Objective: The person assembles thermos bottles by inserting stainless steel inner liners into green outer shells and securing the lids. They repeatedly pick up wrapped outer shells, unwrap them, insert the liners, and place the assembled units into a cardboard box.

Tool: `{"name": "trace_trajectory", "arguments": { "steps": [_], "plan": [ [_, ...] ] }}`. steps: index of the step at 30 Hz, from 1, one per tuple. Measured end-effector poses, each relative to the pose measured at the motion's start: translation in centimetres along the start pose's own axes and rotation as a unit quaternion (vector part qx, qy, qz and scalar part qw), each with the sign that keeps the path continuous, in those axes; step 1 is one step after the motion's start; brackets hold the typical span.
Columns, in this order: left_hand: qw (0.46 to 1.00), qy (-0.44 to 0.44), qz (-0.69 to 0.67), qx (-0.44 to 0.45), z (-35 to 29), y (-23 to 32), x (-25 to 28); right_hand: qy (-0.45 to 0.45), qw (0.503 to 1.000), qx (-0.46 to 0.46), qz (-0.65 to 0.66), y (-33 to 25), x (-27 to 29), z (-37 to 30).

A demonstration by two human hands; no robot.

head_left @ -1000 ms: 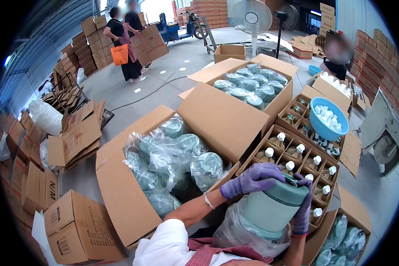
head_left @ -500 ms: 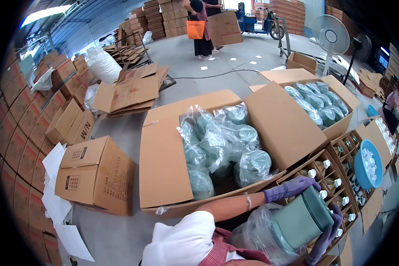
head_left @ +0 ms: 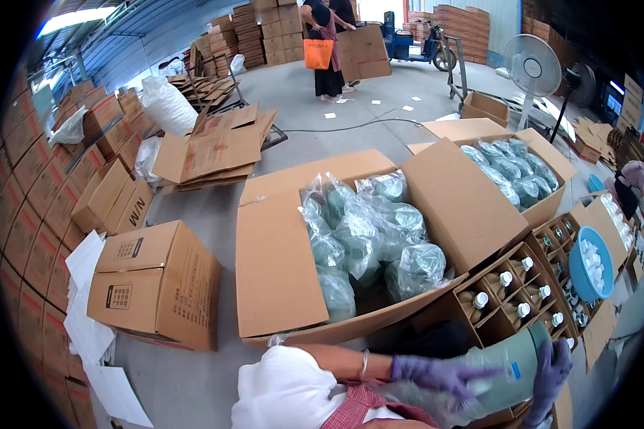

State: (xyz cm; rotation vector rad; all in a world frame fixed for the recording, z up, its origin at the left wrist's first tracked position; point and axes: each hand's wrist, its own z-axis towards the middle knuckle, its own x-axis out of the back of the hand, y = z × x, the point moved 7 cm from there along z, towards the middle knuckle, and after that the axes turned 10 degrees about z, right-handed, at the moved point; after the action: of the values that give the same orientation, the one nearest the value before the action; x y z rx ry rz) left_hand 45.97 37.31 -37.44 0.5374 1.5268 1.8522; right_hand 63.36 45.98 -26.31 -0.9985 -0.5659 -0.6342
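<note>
A large green canister (head_left: pixel 520 344), partly wrapped in a clear plastic bag (head_left: pixel 408 392), lies tilted in front of me at the lower right. My right hand (head_left: pixel 551 372), in a purple glove, grips its right end. My left hand (head_left: pixel 440 375), also gloved in purple, lies over the bag along the canister's side. Motion blurs its fingers, and whether they pinch the film cannot be made out. A small blue mark shows near the canister's right end. Just beyond, a divided carton (head_left: pixel 495 325) holds several white-capped bottles (head_left: pixel 516 312).
Bagged green containers (head_left: pixel 361 239) fill an open carton (head_left: pixel 283 268) ahead; another filled carton (head_left: pixel 551 204) stands farther right. A blue basin (head_left: pixel 591 275) of white pieces rests at right. A closed box (head_left: pixel 157 286) sits left. Two people stand at the back near flattened cardboard.
The canister has tipped over toward the right and lies lower. My left hand has left its top end and slid back along its side. The right hand has stayed at the far end.
</note>
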Motion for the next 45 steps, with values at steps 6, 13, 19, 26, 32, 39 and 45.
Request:
{"name": "trace_trajectory", "arguments": {
  "steps": [6,13,19,26,32,39,45],
  "plan": [
    [0.967,-0.069,-0.244,0.040,-4.2,1.8,0.2,-0.123,0.961,0.036,0.247,-3.0,0.3,1.0],
    [0.951,0.003,0.284,-0.123,-0.3,-6.7,-8.1,-0.171,0.978,-0.071,0.096,0.1,-1.4,0.5],
    [0.986,0.025,-0.115,0.121,-4.2,-0.4,3.4,-0.161,0.964,0.074,0.196,-3.7,1.3,-0.6],
    [0.927,0.120,0.325,0.141,-1.9,0.3,1.1,-0.097,0.993,0.047,-0.037,5.0,0.9,-2.0],
    [0.988,-0.041,0.103,0.109,-0.1,-0.5,9.1,-0.202,0.971,0.073,0.104,-10.5,3.7,-0.4],
    [0.991,-0.121,-0.038,0.037,7.3,-4.8,4.5,-0.481,0.826,0.228,0.184,-16.8,0.5,0.8],
    [0.988,-0.006,-0.112,0.103,6.3,-7.6,4.0,-0.365,0.890,0.272,-0.006,-16.2,0.1,-0.3]
  ]
}}
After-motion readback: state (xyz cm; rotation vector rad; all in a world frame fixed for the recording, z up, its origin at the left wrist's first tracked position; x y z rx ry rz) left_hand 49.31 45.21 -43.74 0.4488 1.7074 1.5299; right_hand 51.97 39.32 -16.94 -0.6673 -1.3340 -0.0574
